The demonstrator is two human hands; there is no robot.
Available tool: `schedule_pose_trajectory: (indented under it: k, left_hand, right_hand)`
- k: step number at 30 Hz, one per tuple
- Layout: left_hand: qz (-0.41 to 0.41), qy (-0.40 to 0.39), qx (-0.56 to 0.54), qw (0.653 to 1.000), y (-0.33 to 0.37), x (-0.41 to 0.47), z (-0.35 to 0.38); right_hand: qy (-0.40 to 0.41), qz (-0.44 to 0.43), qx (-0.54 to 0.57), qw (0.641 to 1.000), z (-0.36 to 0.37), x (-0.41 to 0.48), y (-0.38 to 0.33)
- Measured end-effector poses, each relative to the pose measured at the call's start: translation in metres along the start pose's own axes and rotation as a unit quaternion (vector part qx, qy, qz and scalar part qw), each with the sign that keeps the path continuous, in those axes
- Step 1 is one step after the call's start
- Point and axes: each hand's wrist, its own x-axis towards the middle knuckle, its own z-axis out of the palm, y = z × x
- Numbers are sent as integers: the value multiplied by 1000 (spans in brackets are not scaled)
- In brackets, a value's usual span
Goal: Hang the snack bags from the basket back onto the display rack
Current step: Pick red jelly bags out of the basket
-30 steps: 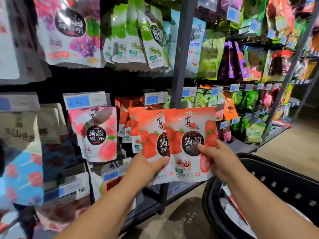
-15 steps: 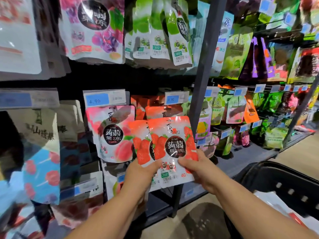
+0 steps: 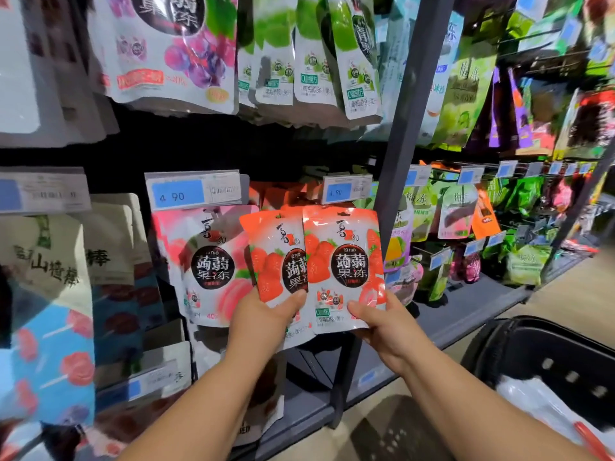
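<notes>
Two red strawberry jelly bags are held up in front of the display rack (image 3: 409,104). My left hand (image 3: 266,317) grips the bottom of the left strawberry bag (image 3: 273,257), thumb on its front. My right hand (image 3: 382,324) pinches the lower edge of the right strawberry bag (image 3: 346,261), which overlaps the left one. Their tops sit just below a blue 4.90 price tag (image 3: 346,191), with more red bags hanging behind. The black basket (image 3: 549,361) stands at the lower right with white packets inside.
A pink peach jelly bag (image 3: 206,264) hangs directly left of the held bags under another price tag (image 3: 193,191). Green and purple bags hang on the row above. A grey upright post runs right of the bags. Further bags fill the racks at the right.
Both hands have carried the two strawberry bags up and closer to the rack, under the price tag. The view has swung so the basket sits further right.
</notes>
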Motion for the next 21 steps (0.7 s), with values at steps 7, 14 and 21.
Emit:
schedule_pose_trajectory:
  k: [7, 14, 21]
  left_hand:
    - [26, 64, 68, 995, -13, 5, -16]
    - [39, 71, 86, 993, -13, 2, -33]
    - [47, 56, 59, 996, -15, 3, -39]
  right_hand:
    - [14, 12, -2, 1000, 3, 19, 8]
    - [11, -9, -9, 1000, 3, 30, 7]
    - [-3, -7, -33, 999, 6, 34, 4]
